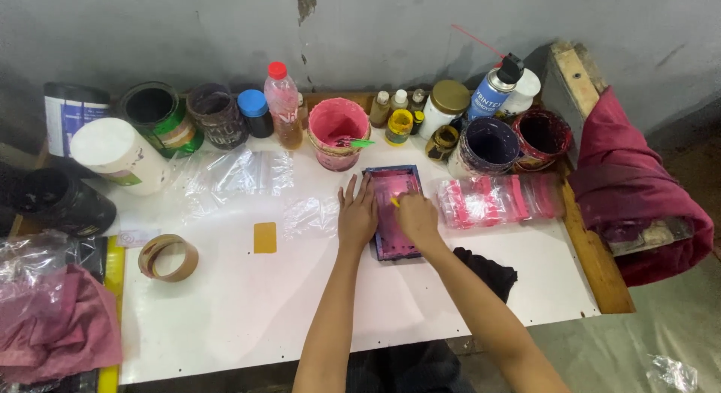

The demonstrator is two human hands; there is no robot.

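Fingers, left hand [357, 213]: spread slightly apart, flat, palm down on the left edge of the small printing frame [393, 184]; not gripping anything.
Fingers, right hand [417, 216]: curled together around a small yellow-tipped tool [394, 202], pressed on the frame's pink mesh; the rest of the tool is hidden by the hand.
Frame position: centre of the white table [248, 310], dark blue border, pink-stained screen, long side running 12 to 6 o'clock.
Pink pot [338, 131]: at 11 o'clock of the frame, near it, open, pink inside, a green-tipped stick resting in it.
Printed bags [496, 199]: at 3 o'clock of the frame, just beside it, a row of clear bags with pink stripes, overlapping.
Clear bags [248, 175]: at 9 to 10 o'clock, loose stack of plain plastic.
Tape roll [168, 257]: at 8 o'clock, well apart, lying flat.
Yellow patch [264, 237]: between tape roll and left hand, on the table.
Black cloth [490, 270]: at 5 o'clock, beside the right forearm.
Back row, 12 o'clock: tins, jars, small bottles, a spray can [496, 85], a red-capped bottle [282, 100].
Maroon cloth [638, 190]: at 3 o'clock, draped beyond the table's edge.
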